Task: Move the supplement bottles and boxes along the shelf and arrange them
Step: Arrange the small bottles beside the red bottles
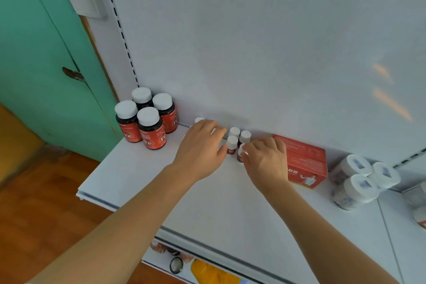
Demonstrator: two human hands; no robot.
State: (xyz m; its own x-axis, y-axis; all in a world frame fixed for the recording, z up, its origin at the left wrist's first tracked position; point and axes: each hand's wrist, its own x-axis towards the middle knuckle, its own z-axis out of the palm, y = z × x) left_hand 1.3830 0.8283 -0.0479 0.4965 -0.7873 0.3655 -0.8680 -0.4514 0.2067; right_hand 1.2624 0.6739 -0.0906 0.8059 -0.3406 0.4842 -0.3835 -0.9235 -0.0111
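Observation:
Several dark bottles with red "Fe" labels and white caps [148,122] stand grouped at the left end of the white shelf [143,168]. Small white-capped bottles [232,139] cluster against the back panel in the middle. My left hand [202,147] lies over more small bottles, one cap [198,120] showing past my knuckles; its grip is hidden. My right hand [265,159] pinches a small dark bottle [241,153] at the cluster's right side. A red box [306,161] stands just right of that hand. Three white tubs [362,180] stand further right.
The shelf's front edge [207,240] runs diagonally below my arms. A green door [41,64] and wooden floor lie to the left. Lower-shelf goods [207,270] show beneath. More containers [419,214] sit at the far right edge.

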